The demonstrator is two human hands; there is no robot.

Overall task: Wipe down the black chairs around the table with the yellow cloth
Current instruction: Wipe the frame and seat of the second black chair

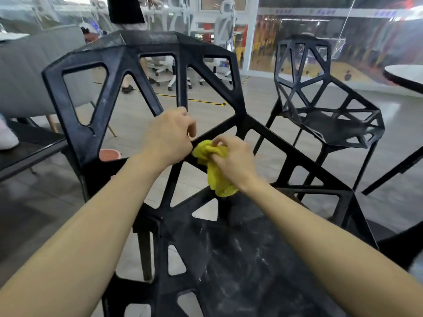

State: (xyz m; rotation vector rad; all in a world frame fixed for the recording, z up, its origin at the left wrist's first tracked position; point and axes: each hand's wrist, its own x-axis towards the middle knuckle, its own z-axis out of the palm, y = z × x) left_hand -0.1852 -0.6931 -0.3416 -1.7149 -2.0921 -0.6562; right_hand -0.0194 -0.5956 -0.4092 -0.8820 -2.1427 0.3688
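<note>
At the far left, a grey upholstered seat (34, 72) and part of a dark surface (29, 154) sit at the frame edge, both cut off. A small terracotta-coloured pot (109, 154) shows through the lattice of the near black chair (146, 53), low on the floor.

The near black chair fills the centre, its open-work backrest facing the person and its seat running toward the bottom of the view. The seat surface carries pale streaks or dust; whether these are wet or dry cannot be determined.

The left hand (169, 136) has its fingers curled round a backrest strut where several bars meet, apparently steadying the frame. Just to its right, the right hand (231, 159) pinches the yellow cloth (217, 170) in a bunch, pressed against a diagonal bar that runs from lower left up to the right. The cloth hangs downward from the hand, its tail reaching the seat's rear edge. The right hand is thus the one on the cloth, and the bar's long axis gives the likely line of travel for a wipe.

Further right, a second black chair (320, 106) stands well apart, untouched. At the far right edge, a desk (405, 74) with a pale top is cut off. The fingertips of both hands are partly hidden.
</note>
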